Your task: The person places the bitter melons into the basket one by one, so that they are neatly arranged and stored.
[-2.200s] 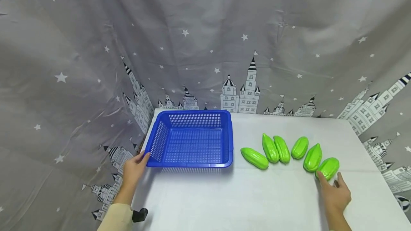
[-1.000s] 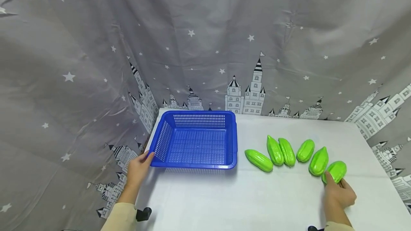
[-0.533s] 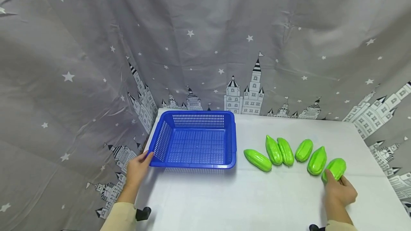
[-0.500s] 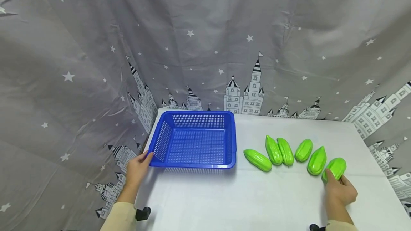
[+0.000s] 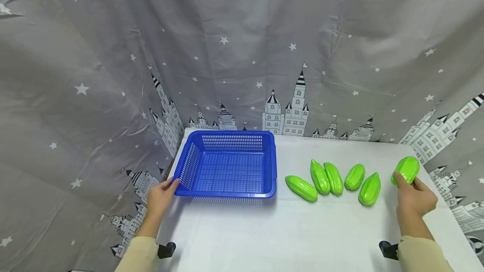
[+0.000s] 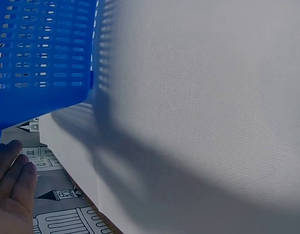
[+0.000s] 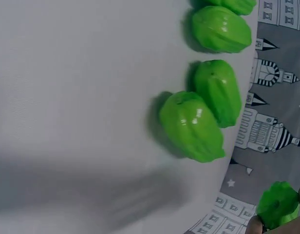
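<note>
A blue plastic basket with slatted walls lies at the left of the table. My left hand holds its front left corner, thumb at the rim. In the left wrist view those fingers lie along the outside of the basket wall. My right hand grips a bright green, glossy, ridged fruit above the table's right side. Its lobed end shows low in the right wrist view. Several more green fruits lie in a loose row: one elongated fruit lies nearest the basket, and a pointed one is closest to my right hand.
A white cloth covers the table. Behind it and along the left hangs a grey curtain printed with stars and castles. The table's left edge runs beside my left arm, and the right edge is near my right hand.
My right hand has closed on the rightmost green fruit and raised it off the table, moving up and to the right. My left hand and the basket stay in place.
</note>
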### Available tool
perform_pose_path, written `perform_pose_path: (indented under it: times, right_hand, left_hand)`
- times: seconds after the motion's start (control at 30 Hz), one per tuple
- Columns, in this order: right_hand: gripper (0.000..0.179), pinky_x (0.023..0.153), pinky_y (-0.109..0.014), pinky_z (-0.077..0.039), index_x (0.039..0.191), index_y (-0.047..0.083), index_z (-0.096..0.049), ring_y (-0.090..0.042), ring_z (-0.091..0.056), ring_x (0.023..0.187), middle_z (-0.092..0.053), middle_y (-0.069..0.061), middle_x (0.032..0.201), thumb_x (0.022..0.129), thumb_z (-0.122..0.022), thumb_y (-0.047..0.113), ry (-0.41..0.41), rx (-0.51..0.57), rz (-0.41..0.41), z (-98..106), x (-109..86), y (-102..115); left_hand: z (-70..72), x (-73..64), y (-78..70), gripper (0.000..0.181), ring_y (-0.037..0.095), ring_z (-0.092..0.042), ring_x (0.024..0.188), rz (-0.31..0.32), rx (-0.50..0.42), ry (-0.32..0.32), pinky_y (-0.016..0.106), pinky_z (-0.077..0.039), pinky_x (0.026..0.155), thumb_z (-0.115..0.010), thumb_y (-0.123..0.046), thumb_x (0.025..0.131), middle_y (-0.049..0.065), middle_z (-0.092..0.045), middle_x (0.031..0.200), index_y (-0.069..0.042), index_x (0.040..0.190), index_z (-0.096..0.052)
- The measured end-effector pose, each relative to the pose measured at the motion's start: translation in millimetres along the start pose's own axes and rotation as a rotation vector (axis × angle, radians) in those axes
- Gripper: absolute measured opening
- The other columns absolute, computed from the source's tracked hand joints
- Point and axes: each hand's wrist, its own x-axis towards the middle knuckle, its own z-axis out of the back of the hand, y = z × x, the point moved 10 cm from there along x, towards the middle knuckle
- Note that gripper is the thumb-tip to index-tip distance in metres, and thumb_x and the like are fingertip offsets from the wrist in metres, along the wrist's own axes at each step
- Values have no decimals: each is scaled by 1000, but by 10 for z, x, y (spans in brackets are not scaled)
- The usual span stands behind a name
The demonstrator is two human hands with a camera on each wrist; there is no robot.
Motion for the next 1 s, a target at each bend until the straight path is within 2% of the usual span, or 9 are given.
perform_pose_path:
  times: [0.1, 0.2, 0.3, 0.37, 0.43, 0.53, 0.63, 0.73, 1.0]
  right_hand:
    - [69, 96, -16, -46, 140, 8, -58, 7, -55, 76, -58, 21, 85, 80, -86, 28, 29, 12, 7, -124, -37, 85]
    - [68, 98, -18, -46, 139, 8, -58, 5, -57, 76, -60, 20, 86, 80, -87, 28, 60, 7, 17, -276, -103, 130]
    - [68, 101, -22, -46, 138, 9, -59, 2, -61, 85, -71, 8, 110, 80, -87, 30, 90, -26, 27, -459, -200, 168]
    - [69, 104, -25, -44, 140, 9, -58, -2, -64, 100, -66, -2, 130, 81, -86, 33, 128, -50, 22, -610, -277, 186]
    - [72, 106, -26, -42, 142, 11, -55, -6, -61, 116, -55, -7, 144, 82, -85, 37, 170, -101, 18, -773, -366, 209]
    - [74, 108, -29, -41, 145, 12, -52, -17, -54, 131, -51, -10, 148, 84, -82, 41, 242, -165, 36, -1034, -512, 248]
    - [73, 109, -33, -41, 145, 11, -52, -24, -51, 134, -52, -11, 146, 85, -80, 43, 318, -235, 89, -1337, -717, 301]
    - [72, 109, -36, -41, 144, 10, -54, -27, -52, 133, -55, -13, 144, 86, -81, 42, 398, -259, 136, -1646, -964, 349]
    - [65, 104, -43, -46, 136, 4, -61, -31, -62, 120, -65, -17, 131, 83, -85, 33, 601, -226, 172, -2589, -1826, 328]
  left_hand:
    - [34, 2, 33, 53, 48, -49, 129, -1, 0, -6, 58, -37, 106, -63, -39, 99, 27, -59, 131, 2, 133, -62]
    - [48, 7, 58, 53, 48, -50, 128, -4, 3, 0, 58, -37, 106, -63, -40, 99, 26, -60, 129, 2, 133, -62]
    - [43, 17, 86, 54, 48, -50, 127, -2, 5, 11, 57, -37, 106, -63, -41, 99, 26, -60, 129, 2, 133, -62]
    - [40, 22, 93, 54, 48, -50, 128, 0, -1, 17, 57, -37, 106, -63, -41, 99, 25, -60, 129, 2, 133, -62]
    - [36, 32, 93, 53, 47, -50, 128, -1, -5, 19, 57, -37, 107, -64, -40, 99, 25, -60, 130, 1, 133, -62]
    - [31, 39, 77, 52, 47, -50, 128, 8, -15, 23, 57, -37, 107, -64, -38, 99, 25, -60, 130, 1, 133, -62]
    - [19, 51, 66, 51, 46, -51, 128, 12, -21, 21, 57, -38, 106, -65, -38, 99, 25, -61, 129, 1, 132, -63]
    - [0, 58, 67, 51, 47, -51, 127, 15, -24, 22, 57, -38, 106, -65, -39, 98, 25, -61, 129, 1, 131, -63]
    - [-5, 39, 94, 51, 45, -52, 127, 35, -49, 29, 57, -38, 106, -66, -39, 98, 24, -61, 130, 1, 131, -63]
